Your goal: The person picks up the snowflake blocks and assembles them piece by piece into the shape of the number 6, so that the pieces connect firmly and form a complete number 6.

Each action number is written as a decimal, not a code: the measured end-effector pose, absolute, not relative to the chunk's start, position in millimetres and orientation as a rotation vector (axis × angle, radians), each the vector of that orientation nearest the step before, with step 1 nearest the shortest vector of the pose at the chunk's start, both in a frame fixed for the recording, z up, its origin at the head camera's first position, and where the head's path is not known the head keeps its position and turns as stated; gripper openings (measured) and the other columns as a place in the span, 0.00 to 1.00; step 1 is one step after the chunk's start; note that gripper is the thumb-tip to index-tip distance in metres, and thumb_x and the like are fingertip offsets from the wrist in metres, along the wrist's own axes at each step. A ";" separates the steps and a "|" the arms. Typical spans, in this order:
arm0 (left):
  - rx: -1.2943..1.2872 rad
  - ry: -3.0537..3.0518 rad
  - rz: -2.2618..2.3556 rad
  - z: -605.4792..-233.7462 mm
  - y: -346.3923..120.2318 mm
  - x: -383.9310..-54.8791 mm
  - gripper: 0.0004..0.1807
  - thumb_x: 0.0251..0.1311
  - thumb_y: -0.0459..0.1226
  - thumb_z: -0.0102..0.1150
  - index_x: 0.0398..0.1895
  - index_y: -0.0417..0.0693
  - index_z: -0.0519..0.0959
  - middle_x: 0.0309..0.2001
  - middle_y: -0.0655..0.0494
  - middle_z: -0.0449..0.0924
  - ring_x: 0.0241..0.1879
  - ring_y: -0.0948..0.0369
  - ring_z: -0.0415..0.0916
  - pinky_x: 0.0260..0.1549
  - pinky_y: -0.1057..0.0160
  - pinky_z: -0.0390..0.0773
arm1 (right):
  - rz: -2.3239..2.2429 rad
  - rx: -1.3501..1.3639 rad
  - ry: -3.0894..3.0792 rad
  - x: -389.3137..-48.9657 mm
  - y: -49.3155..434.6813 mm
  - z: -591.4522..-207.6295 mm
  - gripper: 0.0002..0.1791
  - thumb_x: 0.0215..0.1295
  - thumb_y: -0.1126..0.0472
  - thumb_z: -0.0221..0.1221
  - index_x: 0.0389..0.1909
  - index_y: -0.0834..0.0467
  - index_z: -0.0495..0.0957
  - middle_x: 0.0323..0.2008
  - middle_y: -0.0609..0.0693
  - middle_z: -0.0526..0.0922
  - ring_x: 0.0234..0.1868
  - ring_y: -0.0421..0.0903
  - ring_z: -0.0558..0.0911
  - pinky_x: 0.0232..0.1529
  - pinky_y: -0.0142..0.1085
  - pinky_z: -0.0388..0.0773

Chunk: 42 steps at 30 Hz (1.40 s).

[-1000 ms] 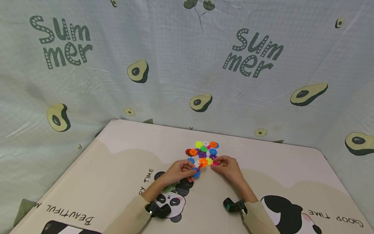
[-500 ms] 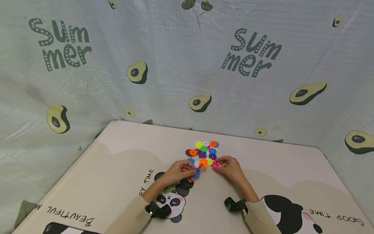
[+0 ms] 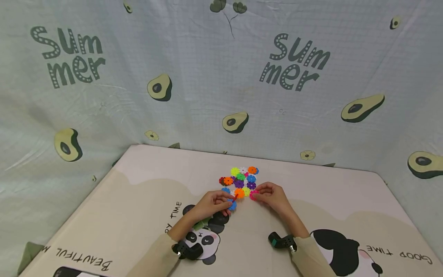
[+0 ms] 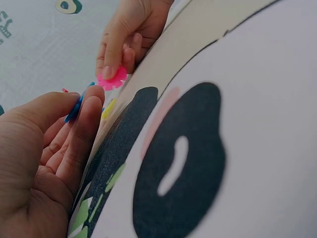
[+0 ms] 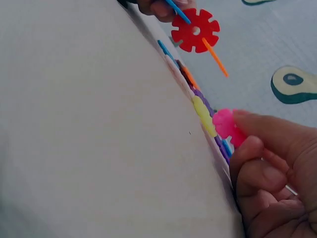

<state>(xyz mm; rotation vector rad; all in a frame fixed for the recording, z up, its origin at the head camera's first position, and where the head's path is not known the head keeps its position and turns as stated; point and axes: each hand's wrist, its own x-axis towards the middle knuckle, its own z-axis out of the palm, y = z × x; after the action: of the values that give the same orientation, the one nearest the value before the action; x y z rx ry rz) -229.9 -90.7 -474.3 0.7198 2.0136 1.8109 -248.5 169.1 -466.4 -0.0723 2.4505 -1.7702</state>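
Between thumb and fingers, my left hand (image 3: 215, 203) pinches a blue notched snowflake disc (image 3: 232, 205). Slotted into that one is a red disc (image 5: 185, 37), seen face-on in the right wrist view, and an orange disc (image 3: 238, 193) joins the red one's other side. My right hand (image 3: 273, 197) pinches a bright pink snowflake disc (image 5: 225, 123) by its edge, to the right of the joined pieces and apart from them. Fingers cover part of the pink disc. Most of the blue disc is hidden behind the left thumb in the left wrist view.
Several loose snowflake discs lie just beyond the hands, among them a green disc (image 3: 240, 176), a purple disc (image 3: 251, 185) and a yellow disc (image 3: 246, 191). The panda-print tabletop (image 3: 138, 215) ends at a patterned cloth backdrop (image 3: 194, 100).
The right hand has shifted slightly right, and more of the pink disc shows at its fingertips. The left hand keeps its hold on the blue disc. The head view has tilted a little.
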 end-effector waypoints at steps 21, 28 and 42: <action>0.727 2.003 1.796 -474.8 -89.7 -230.7 0.15 0.66 0.30 0.57 0.50 0.27 0.74 0.35 0.40 0.83 0.27 0.65 0.82 0.30 0.67 0.81 | -1.992 -0.366 2.166 -247.1 173.2 -471.7 0.15 0.60 0.67 0.65 0.44 0.73 0.77 0.32 0.49 0.85 0.28 0.41 0.83 0.33 0.30 0.80; 0.746 2.030 1.758 -475.9 -91.1 -231.3 0.13 0.65 0.30 0.57 0.49 0.28 0.75 0.34 0.41 0.83 0.27 0.64 0.82 0.30 0.69 0.81 | -1.946 -0.419 2.173 -245.9 172.6 -469.9 0.16 0.60 0.64 0.66 0.45 0.71 0.78 0.36 0.53 0.86 0.33 0.42 0.85 0.38 0.31 0.81; 0.765 2.036 1.718 -474.9 -91.5 -231.0 0.13 0.66 0.30 0.57 0.49 0.29 0.76 0.33 0.45 0.83 0.27 0.65 0.81 0.31 0.69 0.81 | -1.909 -0.503 2.176 -247.1 173.0 -473.5 0.14 0.62 0.65 0.65 0.44 0.70 0.79 0.37 0.60 0.85 0.33 0.43 0.85 0.40 0.32 0.81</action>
<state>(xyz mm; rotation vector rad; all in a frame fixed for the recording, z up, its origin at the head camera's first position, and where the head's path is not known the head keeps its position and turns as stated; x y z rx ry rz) -231.0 -91.5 -474.9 0.7654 2.0356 1.7184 -247.1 173.0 -473.5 -0.5033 2.1764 -1.9093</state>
